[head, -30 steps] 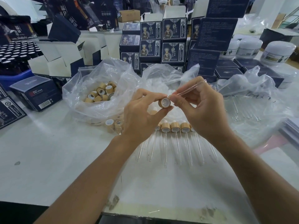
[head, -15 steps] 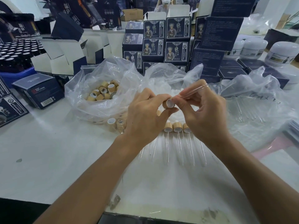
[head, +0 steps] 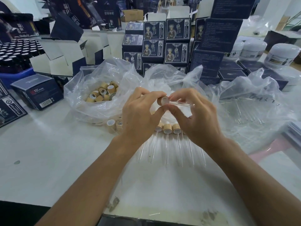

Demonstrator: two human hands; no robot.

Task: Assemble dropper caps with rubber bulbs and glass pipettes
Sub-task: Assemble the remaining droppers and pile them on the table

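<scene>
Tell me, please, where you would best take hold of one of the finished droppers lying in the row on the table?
I would pinch the wooden cap, coming down from above with fingers on its two sides. The caps sit in a row at the far end, and the thin glass tubes point toward the person, lying close together, so they look fragile and awkward to pick singly. The cap is the thickest, sturdiest part.

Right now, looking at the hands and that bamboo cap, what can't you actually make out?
Head view only:
- Rubber bulb in the tan bamboo cap: hidden by the left hand.
- How far the clear glass pipette is seated: covered by the right hand fingers.
- Loose pipettes in the clear plastic bag: blurred by the film.
</scene>
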